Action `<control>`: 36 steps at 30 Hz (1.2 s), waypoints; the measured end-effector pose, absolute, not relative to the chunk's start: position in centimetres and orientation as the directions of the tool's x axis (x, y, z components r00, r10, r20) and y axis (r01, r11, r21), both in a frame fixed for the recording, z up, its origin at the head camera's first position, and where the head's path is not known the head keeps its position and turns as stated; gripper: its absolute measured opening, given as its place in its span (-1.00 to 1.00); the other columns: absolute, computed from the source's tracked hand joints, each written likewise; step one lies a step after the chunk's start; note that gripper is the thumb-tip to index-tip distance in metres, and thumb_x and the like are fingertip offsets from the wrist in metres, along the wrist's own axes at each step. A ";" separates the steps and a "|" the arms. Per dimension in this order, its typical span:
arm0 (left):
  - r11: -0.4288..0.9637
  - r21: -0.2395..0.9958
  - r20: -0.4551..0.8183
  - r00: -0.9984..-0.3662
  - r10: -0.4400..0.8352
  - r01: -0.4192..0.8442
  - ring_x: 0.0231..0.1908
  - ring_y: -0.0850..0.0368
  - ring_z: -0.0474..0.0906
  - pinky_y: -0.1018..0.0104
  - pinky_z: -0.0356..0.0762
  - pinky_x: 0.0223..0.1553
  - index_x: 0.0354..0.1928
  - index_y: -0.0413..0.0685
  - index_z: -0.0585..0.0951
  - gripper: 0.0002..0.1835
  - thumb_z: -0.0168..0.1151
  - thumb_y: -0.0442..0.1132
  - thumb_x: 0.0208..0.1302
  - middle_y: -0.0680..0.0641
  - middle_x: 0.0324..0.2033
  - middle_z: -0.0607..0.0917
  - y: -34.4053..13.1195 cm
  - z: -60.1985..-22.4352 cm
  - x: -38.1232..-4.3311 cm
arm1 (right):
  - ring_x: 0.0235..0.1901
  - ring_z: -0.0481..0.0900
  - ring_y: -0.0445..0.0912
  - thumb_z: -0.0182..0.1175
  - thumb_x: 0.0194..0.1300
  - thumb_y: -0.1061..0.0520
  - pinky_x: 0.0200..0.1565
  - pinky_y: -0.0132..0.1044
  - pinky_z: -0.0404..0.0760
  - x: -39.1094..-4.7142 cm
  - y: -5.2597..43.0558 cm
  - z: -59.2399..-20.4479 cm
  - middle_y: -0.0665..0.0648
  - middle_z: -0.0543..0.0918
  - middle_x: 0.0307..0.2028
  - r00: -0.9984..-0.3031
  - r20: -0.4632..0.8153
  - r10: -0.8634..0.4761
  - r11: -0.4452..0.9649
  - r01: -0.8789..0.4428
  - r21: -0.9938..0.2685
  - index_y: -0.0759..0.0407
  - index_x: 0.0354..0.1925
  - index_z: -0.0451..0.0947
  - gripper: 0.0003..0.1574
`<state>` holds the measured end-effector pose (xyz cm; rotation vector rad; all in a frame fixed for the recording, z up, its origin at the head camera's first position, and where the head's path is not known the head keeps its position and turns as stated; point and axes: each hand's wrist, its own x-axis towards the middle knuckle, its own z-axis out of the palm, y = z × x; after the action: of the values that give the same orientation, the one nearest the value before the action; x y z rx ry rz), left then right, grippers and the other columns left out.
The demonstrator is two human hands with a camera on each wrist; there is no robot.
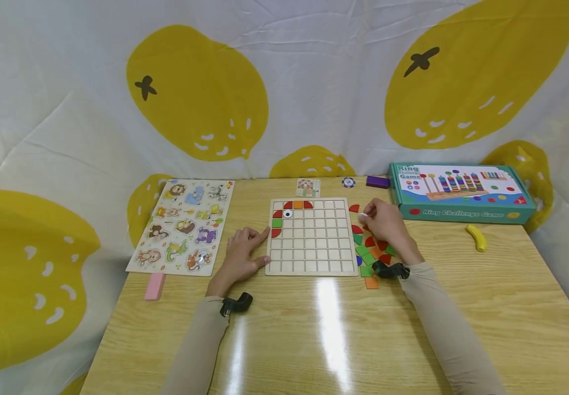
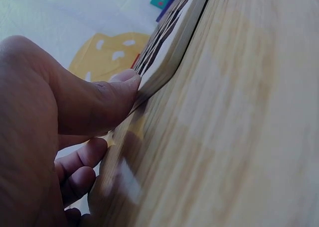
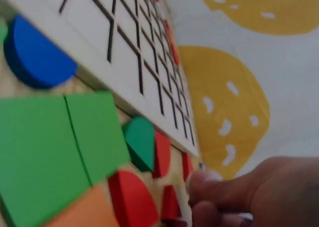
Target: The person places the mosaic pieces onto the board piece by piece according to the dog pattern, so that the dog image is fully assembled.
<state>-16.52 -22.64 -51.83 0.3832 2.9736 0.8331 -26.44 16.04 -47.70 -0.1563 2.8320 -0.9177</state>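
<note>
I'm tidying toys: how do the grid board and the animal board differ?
The grid board is mostly bare cells with a few coloured pieces; the animal board is covered in animal figures. The grid board looks square, the animal board oblong. Both lie flat on the table.

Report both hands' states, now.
Left hand: open, touching the left edge of the square pale wooden grid board.
Right hand: closed, pinching a small white piece.

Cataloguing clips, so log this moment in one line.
left hand: touches grid board edge | right hand: pinches white piece | grid board: partly filled | loose pieces: right of board
</note>
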 end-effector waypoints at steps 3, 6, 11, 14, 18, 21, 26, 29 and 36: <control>0.827 0.514 0.040 -0.969 0.244 0.229 -0.06 -0.01 0.24 0.09 0.12 -0.01 0.47 0.24 0.28 -0.18 0.35 0.04 0.16 -0.09 0.00 0.41 -22.7 -51.9 -16.6 | -0.37 0.52 0.06 0.18 0.42 0.05 -0.34 -0.19 0.48 -26.9 16.3 -47.5 0.24 0.61 -0.23 -0.982 -0.032 -0.187 0.757 -0.123 -0.642 0.22 -0.07 0.41 -0.71; 0.830 0.510 0.036 -0.969 0.243 0.227 -0.06 -0.01 0.25 0.09 0.12 0.00 0.48 0.24 0.28 -0.18 0.35 0.05 0.16 -0.08 0.00 0.41 -22.9 -52.0 -16.7 | -0.48 0.58 0.11 0.12 0.46 0.07 -0.48 -0.27 0.49 -27.4 16.1 -46.7 0.29 0.62 -0.24 -0.973 0.087 -0.214 0.658 -0.209 -0.723 0.23 -0.01 0.37 -0.71; 0.832 0.510 0.026 -0.971 0.239 0.218 -0.05 0.00 0.25 0.10 0.12 0.02 0.48 0.27 0.26 -0.17 0.35 0.06 0.16 -0.07 0.01 0.41 -23.1 -52.1 -16.9 | -0.45 0.63 0.19 0.18 0.42 0.03 -0.54 -0.34 0.48 -28.3 14.7 -45.4 0.27 0.67 -0.28 -0.954 0.219 -0.204 0.480 -0.293 -0.827 0.16 0.08 0.48 -0.65; 0.827 0.513 0.039 -0.968 0.246 0.231 -0.05 -0.01 0.26 0.10 0.12 0.00 0.48 0.25 0.27 -0.17 0.35 0.07 0.16 -0.08 0.01 0.42 -23.1 -52.1 -16.9 | -0.38 0.66 0.17 0.26 0.34 0.00 -0.49 -0.31 0.53 -28.8 13.4 -45.5 0.21 0.71 -0.28 -0.955 0.222 -0.197 0.414 -0.286 -0.864 0.09 0.07 0.58 -0.63; 0.818 0.514 0.071 -0.962 0.262 0.260 -0.06 -0.03 0.27 0.07 0.13 -0.03 0.46 0.19 0.31 -0.17 0.36 0.08 0.14 -0.12 0.01 0.45 -23.1 -52.1 -17.0 | -0.36 0.66 0.23 0.33 0.29 0.07 -0.37 -0.13 0.65 -29.4 11.8 -47.0 0.25 0.68 -0.23 -0.955 0.181 -0.233 0.314 -0.250 -0.916 0.13 0.05 0.61 -0.62; 0.813 0.516 0.081 -0.961 0.266 0.269 -0.07 -0.04 0.27 0.06 0.13 -0.04 0.46 0.18 0.32 -0.17 0.37 0.08 0.13 -0.13 0.00 0.45 -23.0 -52.1 -16.9 | -0.40 0.65 0.22 0.33 0.28 0.13 -0.37 -0.08 0.66 -29.5 10.5 -48.5 0.25 0.64 -0.20 -0.951 0.141 -0.276 0.293 -0.222 -0.930 0.17 0.04 0.60 -0.64; 0.813 0.518 0.077 -0.961 0.267 0.267 -0.08 -0.03 0.27 0.05 0.13 -0.03 0.46 0.18 0.31 -0.17 0.37 0.07 0.14 -0.12 -0.01 0.45 -22.9 -52.1 -16.8 | -0.44 0.66 0.00 0.36 0.25 0.11 -0.40 -0.21 0.60 -29.2 8.3 -50.3 0.14 0.64 -0.21 -0.931 0.114 -0.346 0.405 -0.258 -0.877 0.09 -0.01 0.62 -0.68; 0.813 0.514 0.084 -0.959 0.271 0.275 -0.08 -0.03 0.27 0.06 0.13 -0.03 0.46 0.18 0.31 -0.17 0.37 0.07 0.14 -0.12 -0.01 0.45 -22.9 -52.2 -16.9 | -0.46 0.60 -0.08 0.38 0.24 0.07 -0.34 -0.21 0.55 -29.0 7.2 -50.7 0.04 0.65 -0.25 -0.923 0.117 -0.367 0.484 -0.297 -0.823 0.00 -0.04 0.64 -0.70; 0.816 0.505 0.093 -0.957 0.274 0.282 -0.09 -0.01 0.27 0.08 0.14 -0.05 0.46 0.19 0.31 -0.18 0.36 0.08 0.14 -0.11 -0.03 0.45 -22.9 -52.0 -16.9 | -0.46 0.50 -0.09 0.40 0.22 -0.03 -0.32 -0.16 0.41 -29.0 6.1 -50.5 -0.04 0.65 -0.24 -0.912 0.118 -0.394 0.611 -0.355 -0.708 -0.05 -0.08 0.70 -0.71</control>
<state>-16.87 -22.92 -52.02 0.4602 3.0082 0.8412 -29.00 6.06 -50.49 -0.6459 2.7745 -1.2024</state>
